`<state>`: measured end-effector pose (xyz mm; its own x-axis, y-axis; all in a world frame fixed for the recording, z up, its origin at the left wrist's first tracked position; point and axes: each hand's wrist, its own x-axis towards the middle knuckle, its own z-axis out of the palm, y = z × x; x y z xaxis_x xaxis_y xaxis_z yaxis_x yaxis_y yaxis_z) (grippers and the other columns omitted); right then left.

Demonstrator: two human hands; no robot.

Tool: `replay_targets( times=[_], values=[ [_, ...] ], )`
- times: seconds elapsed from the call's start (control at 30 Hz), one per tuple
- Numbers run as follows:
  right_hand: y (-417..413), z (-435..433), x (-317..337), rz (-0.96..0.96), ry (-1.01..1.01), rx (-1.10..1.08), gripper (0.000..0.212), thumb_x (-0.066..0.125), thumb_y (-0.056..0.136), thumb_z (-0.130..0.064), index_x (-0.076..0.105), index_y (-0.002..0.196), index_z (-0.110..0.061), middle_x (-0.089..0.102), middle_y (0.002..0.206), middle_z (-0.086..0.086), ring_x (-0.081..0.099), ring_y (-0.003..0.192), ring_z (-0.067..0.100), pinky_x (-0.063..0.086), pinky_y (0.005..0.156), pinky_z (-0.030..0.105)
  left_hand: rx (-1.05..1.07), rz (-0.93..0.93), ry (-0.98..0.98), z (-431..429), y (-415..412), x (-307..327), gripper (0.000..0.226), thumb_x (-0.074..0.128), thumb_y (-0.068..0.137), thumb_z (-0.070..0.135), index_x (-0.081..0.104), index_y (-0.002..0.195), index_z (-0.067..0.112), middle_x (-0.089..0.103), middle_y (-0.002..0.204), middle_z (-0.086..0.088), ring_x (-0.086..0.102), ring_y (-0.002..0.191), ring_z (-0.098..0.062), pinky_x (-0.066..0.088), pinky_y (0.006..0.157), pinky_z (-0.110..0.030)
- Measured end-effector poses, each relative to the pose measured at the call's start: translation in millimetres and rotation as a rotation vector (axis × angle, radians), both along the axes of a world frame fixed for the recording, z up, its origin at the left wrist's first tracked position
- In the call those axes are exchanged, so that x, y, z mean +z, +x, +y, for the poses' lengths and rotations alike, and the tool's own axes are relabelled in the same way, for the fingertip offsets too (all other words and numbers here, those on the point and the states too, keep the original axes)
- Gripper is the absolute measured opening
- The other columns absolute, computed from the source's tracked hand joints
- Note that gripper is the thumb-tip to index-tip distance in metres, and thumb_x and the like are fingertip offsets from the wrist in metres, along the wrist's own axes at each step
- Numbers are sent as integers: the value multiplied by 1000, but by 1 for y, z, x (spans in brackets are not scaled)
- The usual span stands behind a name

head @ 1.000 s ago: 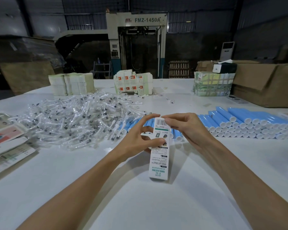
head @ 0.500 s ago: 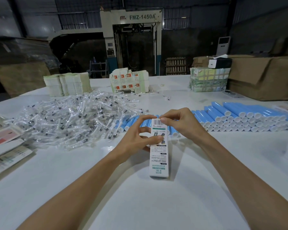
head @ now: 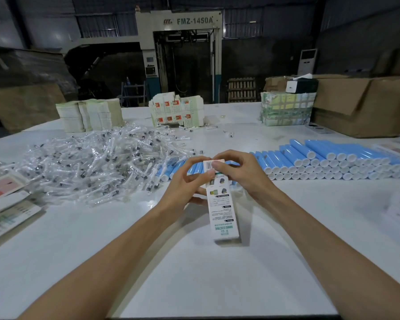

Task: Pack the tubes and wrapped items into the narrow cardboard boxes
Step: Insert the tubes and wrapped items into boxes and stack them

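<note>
The big grey machine (head: 178, 21) at the back of the room has "FMZ-1450A" in large letters across its top, with a small red logo just left of the letters. The narrow white box (head: 222, 204) has green words at its near end, upside down: "X S1" and "SONIC ELECTRIC". A barcode sits at the far end of the box. The small print on it is too tiny to read.

A big grey machine (head: 178, 54) is standing beyond the table's (head: 194, 285) far edge, and large brown cartons (head: 365, 105) are sitting at its far right corner.
</note>
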<state>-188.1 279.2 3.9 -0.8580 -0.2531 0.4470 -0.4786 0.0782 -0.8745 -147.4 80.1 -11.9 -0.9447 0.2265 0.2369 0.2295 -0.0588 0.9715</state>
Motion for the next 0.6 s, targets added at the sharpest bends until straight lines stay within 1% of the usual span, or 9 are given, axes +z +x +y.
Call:
replay_targets(
  times=[0.07, 0.2, 0.3, 0.4, 0.5, 0.53, 0.6],
  values=[
    [-1, -3, 0, 0, -27, 6, 14, 80, 91, -32, 80, 100, -21, 79, 99, 3, 78, 86, 24, 64, 81, 39, -1, 18, 4, -2, 2, 2, 36, 75, 101, 35, 60, 134, 33, 80, 108, -19, 80, 88, -41, 63, 67, -38],
    [-4, -2, -2, -27, -92, 19, 8, 80, 91, -21, 78, 93, -13, 78, 92, 11, 75, 79, 23, 60, 77, 34, -4, 40, 9, -1, 5, 4, 33, 76, 102, 30, 62, 131, 29, 81, 105, -20, 80, 83, -41, 63, 64, -37],
    [-3, -2, -2, -17, -90, 10, 7, 80, 91, -20, 78, 90, -14, 77, 86, 10, 74, 76, 21, 60, 73, 32, -3, 51, 15, 0, 5, 4, 29, 76, 101, 28, 64, 127, 27, 81, 102, -20, 80, 80, -40, 63, 63, -37],
    [0, -5, -1, -9, -69, -7, 6, 79, 92, -22, 78, 91, -17, 78, 87, 10, 76, 77, 23, 60, 73, 33, 4, 60, 17, -1, 4, 2, 28, 77, 101, 29, 64, 126, 28, 82, 100, -19, 81, 81, -38, 64, 63, -36],
    [4, -10, -4, -64, -132, 10, 11, 75, 97, -29, 80, 102, -21, 79, 99, 9, 77, 88, 25, 61, 80, 37, -6, 61, 50, -1, 1, -2, 32, 76, 102, 32, 62, 130, 29, 82, 103, -18, 81, 86, -37, 64, 67, -37],
    [6, -12, -4, -127, -188, 46, 18, 72, 98, -34, 78, 109, -22, 79, 105, 10, 76, 94, 25, 61, 83, 38, -6, 54, 82, -2, -1, -3, 33, 75, 102, 32, 60, 132, 30, 82, 104, -17, 81, 88, -36, 64, 68, -37],
    [9, -16, -4, -295, -277, 122, 38, 66, 98, -49, 71, 124, -22, 77, 115, 9, 72, 106, 26, 60, 89, 41, 3, 42, 160, -3, -4, -4, 34, 71, 104, 31, 55, 134, 29, 81, 105, -17, 80, 89, -34, 64, 72, -37]
  ],
)
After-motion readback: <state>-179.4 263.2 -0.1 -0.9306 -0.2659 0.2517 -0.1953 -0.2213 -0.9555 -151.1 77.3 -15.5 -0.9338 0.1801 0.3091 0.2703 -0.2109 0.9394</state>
